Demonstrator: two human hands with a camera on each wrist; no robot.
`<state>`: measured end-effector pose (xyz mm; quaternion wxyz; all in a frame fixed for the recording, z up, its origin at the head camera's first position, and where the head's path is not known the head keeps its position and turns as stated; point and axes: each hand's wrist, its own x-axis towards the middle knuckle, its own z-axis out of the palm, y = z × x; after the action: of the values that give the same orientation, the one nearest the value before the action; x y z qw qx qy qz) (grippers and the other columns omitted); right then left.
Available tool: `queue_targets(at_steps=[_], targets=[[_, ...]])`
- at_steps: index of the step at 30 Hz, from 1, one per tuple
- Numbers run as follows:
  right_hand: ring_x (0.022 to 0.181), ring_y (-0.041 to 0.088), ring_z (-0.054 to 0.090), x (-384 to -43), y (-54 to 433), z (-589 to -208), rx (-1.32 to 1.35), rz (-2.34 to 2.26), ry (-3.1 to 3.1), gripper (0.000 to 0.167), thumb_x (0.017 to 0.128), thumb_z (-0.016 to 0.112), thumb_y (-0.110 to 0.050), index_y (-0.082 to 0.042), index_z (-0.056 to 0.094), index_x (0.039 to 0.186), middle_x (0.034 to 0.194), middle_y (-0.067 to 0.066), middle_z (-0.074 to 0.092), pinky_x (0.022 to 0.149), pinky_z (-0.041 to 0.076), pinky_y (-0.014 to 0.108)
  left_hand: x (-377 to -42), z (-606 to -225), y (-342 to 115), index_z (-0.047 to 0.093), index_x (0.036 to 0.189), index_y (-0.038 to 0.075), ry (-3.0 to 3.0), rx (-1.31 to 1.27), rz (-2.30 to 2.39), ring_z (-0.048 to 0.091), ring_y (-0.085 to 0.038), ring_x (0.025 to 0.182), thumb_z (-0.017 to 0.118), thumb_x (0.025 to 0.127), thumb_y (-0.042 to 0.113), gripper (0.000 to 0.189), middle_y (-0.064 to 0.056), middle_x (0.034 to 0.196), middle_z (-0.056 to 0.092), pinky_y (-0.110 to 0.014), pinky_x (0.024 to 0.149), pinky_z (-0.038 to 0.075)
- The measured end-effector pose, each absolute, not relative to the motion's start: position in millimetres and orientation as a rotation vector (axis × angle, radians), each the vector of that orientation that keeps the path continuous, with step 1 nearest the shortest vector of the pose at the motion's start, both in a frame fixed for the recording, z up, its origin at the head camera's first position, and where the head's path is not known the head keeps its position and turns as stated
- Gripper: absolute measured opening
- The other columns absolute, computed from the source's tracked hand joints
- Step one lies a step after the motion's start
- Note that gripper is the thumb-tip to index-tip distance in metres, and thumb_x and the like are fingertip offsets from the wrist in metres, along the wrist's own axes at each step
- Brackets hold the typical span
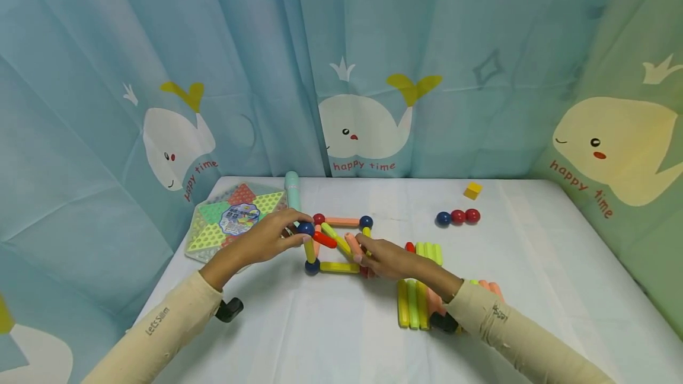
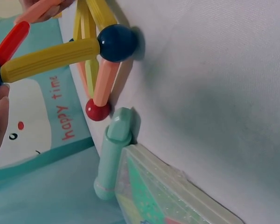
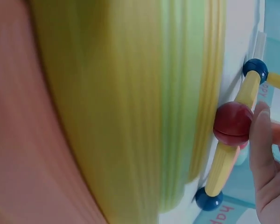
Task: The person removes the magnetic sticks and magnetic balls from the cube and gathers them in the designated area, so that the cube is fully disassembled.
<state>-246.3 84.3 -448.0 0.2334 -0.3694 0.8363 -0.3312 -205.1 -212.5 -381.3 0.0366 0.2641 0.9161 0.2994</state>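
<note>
The left hand is pinching a blue ball between thumb and fingers, and from this ball a yellow stick goes down to another blue ball at the near left corner of a four-sided frame on the white table. A red stick comes out of the held ball and points toward the right hand. The right hand is pinching a salmon stick over the right part of the frame, with the thumb at the red corner ball; whether this stick touches the red ball, I cannot tell. Inside the frame a slanting stick is seen — yellow-green, crossing between the sides. Near the left hand lie a game box and a turquoise tube. At the right — beyond the right hand — are three balls in a row and a yellow block, and loose sticks lie beside the right forearm.
</note>
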Motion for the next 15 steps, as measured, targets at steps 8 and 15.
queue_targets(at_steps=[8,15], targets=[[0.071,0.015,0.057,-247,97,-446,-1.036,-0.955,2.266,0.014,0.104,0.056,-0.022,-0.013,0.049,0.112,0.093,0.005,0.063,0.063,0.052,0.026,-205,-382,-211,0.061,0.134,0.014,2.806,0.813,0.913,0.065,-0.014,0.095,0.066,0.098,0.029,0.039,-0.003,0.116,0.066,-0.025,0.077,0.056],[0.088,0.020,0.063,-244,115,-444,-1.077,-1.019,2.319,0.015,0.103,0.059,-0.028,-0.015,0.057,0.110,0.103,-0.002,0.064,0.078,0.055,0.032,-204,-382,-210,0.062,0.134,0.015,2.792,0.767,0.947,0.065,-0.013,0.094,0.067,0.098,0.031,0.039,-0.002,0.115,0.066,-0.026,0.075,0.055]])
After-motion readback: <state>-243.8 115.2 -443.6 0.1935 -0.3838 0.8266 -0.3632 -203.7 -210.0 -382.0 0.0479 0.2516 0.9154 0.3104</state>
